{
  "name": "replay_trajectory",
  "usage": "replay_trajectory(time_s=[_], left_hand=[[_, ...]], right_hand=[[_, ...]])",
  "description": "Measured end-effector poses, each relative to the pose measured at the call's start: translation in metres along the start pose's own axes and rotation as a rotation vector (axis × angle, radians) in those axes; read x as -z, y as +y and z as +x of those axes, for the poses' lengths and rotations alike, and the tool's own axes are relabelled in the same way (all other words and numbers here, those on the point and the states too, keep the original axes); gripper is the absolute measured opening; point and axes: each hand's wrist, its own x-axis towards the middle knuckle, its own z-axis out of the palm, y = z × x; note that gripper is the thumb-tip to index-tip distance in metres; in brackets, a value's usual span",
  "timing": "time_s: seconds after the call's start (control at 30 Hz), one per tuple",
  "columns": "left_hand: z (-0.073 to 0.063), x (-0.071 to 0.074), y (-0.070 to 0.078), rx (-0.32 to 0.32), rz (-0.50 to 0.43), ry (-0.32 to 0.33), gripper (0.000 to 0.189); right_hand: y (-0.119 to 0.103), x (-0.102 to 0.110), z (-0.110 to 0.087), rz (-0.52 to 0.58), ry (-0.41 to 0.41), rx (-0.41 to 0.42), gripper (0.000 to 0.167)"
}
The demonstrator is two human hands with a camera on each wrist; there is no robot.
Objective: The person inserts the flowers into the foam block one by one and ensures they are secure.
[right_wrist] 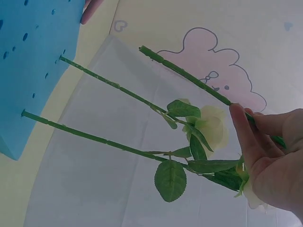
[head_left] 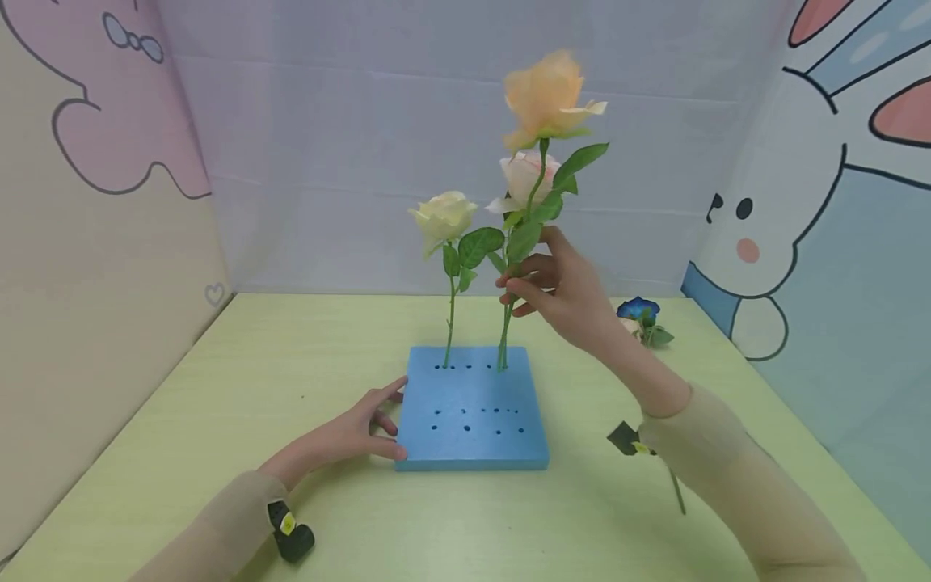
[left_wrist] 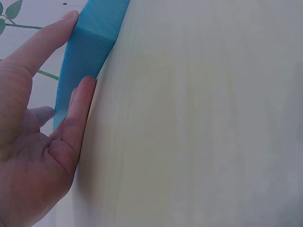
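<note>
My right hand (head_left: 563,283) pinches the stem (right_wrist: 184,73) of a peach-orange rose (head_left: 545,97) between thumb and fingers. In the right wrist view, this stem's cut end hangs free, apart from the blue foam board (head_left: 465,449). A cream rose (head_left: 444,217) and a pale pink rose (head_left: 525,174) stand upright in holes along the board's far side. The pink one is partly behind the peach rose in the head view. My left hand (head_left: 364,428) rests against the board's left side, thumb at the near corner and index finger farther back, as the left wrist view also shows.
Several rows of small holes dot the board's top. On the table's right side lie a blue rose (head_left: 638,309) with a pale bloom beside it, and a stem (head_left: 678,489) partly hidden under my right sleeve. Cloth walls with cartoon drawings enclose the table (head_left: 320,339).
</note>
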Motion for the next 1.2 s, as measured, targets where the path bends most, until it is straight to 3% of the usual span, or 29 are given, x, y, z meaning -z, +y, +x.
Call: replay_trajectory(time_s=[0.27, 0.53, 0.73, 0.97, 1.2], left_hand=[[-0.001, 0.0, 0.003, 0.003, -0.004, 0.002, 0.108], [0.0, -0.001, 0.004, 0.014, 0.013, 0.014, 0.108], [0.0, -0.001, 0.004, 0.021, 0.013, 0.018, 0.109], [0.0, -0.001, 0.003, 0.01, 0.009, 0.014, 0.109], [0.0, -0.002, 0.005, 0.017, 0.009, 0.021, 0.11]], right_hand=[[-0.002, -0.017, 0.007, 0.014, -0.033, 0.035, 0.063], [0.005, -0.034, 0.016, 0.022, -0.062, 0.1, 0.045], [0.01, -0.042, 0.017, 0.071, -0.105, 0.05, 0.042], [0.016, -0.054, 0.018, 0.01, -0.167, 0.055, 0.039], [0.02, -0.065, 0.016, 0.036, -0.155, -0.016, 0.01]])
